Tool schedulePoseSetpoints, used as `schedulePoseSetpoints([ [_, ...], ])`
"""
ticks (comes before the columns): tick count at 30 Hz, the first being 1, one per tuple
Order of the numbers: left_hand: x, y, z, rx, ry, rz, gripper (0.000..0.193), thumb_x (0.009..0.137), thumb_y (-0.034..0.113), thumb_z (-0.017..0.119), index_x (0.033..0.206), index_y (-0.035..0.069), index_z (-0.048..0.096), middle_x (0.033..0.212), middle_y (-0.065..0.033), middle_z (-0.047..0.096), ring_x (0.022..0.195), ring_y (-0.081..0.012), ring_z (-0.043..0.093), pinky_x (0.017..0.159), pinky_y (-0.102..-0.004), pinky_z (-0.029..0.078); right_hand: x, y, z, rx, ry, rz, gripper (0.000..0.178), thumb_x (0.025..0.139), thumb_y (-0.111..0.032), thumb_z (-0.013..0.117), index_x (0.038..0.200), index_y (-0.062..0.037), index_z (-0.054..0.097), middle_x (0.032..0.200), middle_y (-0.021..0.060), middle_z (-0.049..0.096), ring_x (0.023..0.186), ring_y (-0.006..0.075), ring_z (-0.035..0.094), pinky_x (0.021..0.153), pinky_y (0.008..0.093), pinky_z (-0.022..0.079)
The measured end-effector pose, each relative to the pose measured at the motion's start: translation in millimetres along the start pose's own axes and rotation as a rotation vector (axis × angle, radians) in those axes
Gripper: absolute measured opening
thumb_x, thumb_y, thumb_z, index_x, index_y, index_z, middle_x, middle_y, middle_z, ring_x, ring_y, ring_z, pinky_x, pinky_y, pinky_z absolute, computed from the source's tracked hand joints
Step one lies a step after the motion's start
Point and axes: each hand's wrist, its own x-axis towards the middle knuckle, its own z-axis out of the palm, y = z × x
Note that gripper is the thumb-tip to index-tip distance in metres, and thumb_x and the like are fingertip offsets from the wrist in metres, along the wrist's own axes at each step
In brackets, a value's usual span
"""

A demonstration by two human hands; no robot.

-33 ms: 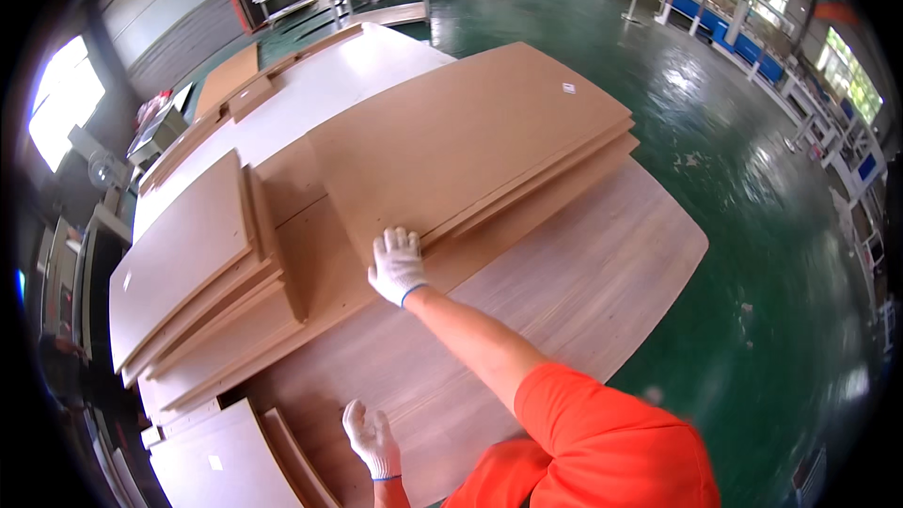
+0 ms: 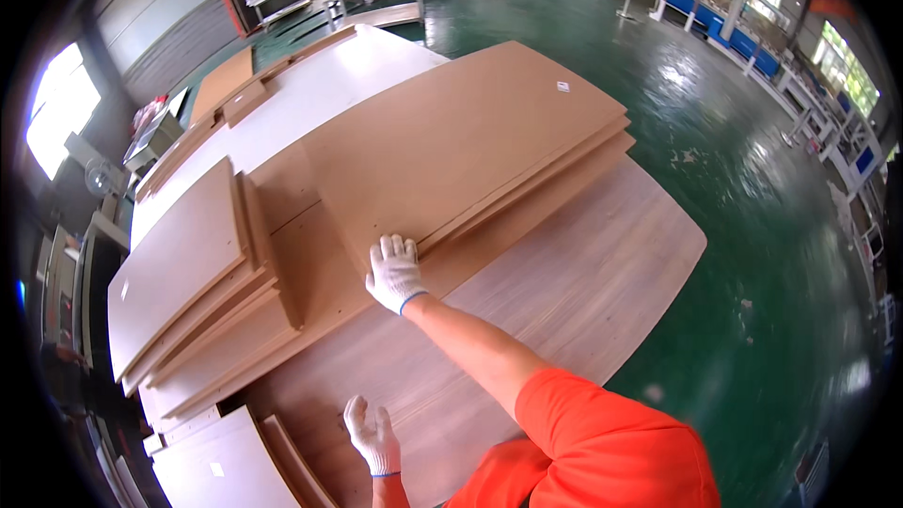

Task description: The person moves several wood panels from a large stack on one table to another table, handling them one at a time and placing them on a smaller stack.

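My right hand (image 2: 395, 273), in a white glove, lies with fingers spread on the near corner of the top brown fibreboard panel (image 2: 470, 132), which heads a stack of several large panels. My left hand (image 2: 372, 437), also gloved, presses flat and open on the pale wood-grain panel (image 2: 564, 292) underneath, close to my body. My orange sleeve (image 2: 602, 442) fills the lower edge. Neither hand grips anything that I can see.
A second stack of brown panels (image 2: 188, 263) lies to the left, and white panels (image 2: 310, 85) lie beyond. Smaller boards (image 2: 226, 470) sit at the lower left. Glossy green floor (image 2: 752, 226) spreads to the right, with benches and windows along the far wall.
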Motion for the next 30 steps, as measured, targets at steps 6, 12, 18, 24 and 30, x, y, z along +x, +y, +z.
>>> schedulePoseSetpoints([
  [6, 70.8, 41.3, 90.4, -0.152, -0.214, -0.185, 0.031, 0.095, 0.009, 0.063, 0.121, -0.007, 0.062, 0.110, -0.0115, 0.068, 0.100, -0.0187, 0.064, 0.093, -0.0315, 0.050, -64.0, 92.5, -35.4, 0.161, 0.128, -0.128, 0.050, 0.078, -0.033, 0.073, 0.115, -0.0011, 0.062, 0.127, 0.0213, 0.053, 0.125, 0.0404, 0.045, 0.106, 0.0552, 0.034],
  [12, 77.9, 30.6, 150.1, -0.333, -0.368, -0.360, 0.034, 0.096, 0.015, 0.064, 0.122, -0.008, 0.063, 0.104, -0.0108, 0.070, 0.091, -0.0165, 0.066, 0.081, -0.0289, 0.051, -92.6, 147.0, -55.2, 0.253, 0.389, 0.351, 0.053, 0.079, -0.036, 0.082, 0.109, 0.0025, 0.063, 0.126, 0.0254, 0.054, 0.120, 0.0376, 0.053, 0.101, 0.0527, 0.042],
  [18, 61.9, 50.9, 162.0, -0.285, -0.474, -0.419, 0.040, 0.096, 0.020, 0.064, 0.125, -0.008, 0.061, 0.104, -0.0110, 0.071, 0.089, -0.0160, 0.067, 0.076, -0.0291, 0.050, -66.1, 175.1, -33.4, 1.433, 0.161, 1.071, 0.038, 0.089, -0.034, 0.075, 0.095, 0.0022, 0.065, 0.083, 0.0109, 0.067, 0.064, 0.0191, 0.062, 0.051, 0.0332, 0.050],
  [24, 50.4, 36.6, 122.5, -0.167, -0.320, -0.270, 0.044, 0.091, 0.020, 0.070, 0.123, -0.009, 0.062, 0.110, -0.0171, 0.071, 0.102, -0.0246, 0.068, 0.093, -0.0353, 0.052, -139.1, 173.1, -48.1, 1.468, 0.146, 1.057, 0.028, 0.089, -0.024, 0.075, 0.101, 0.0014, 0.069, 0.091, 0.0052, 0.068, 0.077, 0.0146, 0.061, 0.067, 0.0317, 0.049],
  [30, 102.4, 47.6, 77.2, 0.458, -0.015, 0.389, 0.042, 0.080, 0.027, 0.076, 0.111, 0.002, 0.065, 0.114, -0.0216, 0.064, 0.107, -0.0392, 0.061, 0.094, -0.0471, 0.050, -348.9, 171.1, -188.4, 1.231, -0.226, 1.075, 0.031, 0.094, -0.021, 0.063, 0.115, 0.0015, 0.066, 0.100, 0.0061, 0.070, 0.087, 0.0196, 0.068, 0.077, 0.0352, 0.056],
])
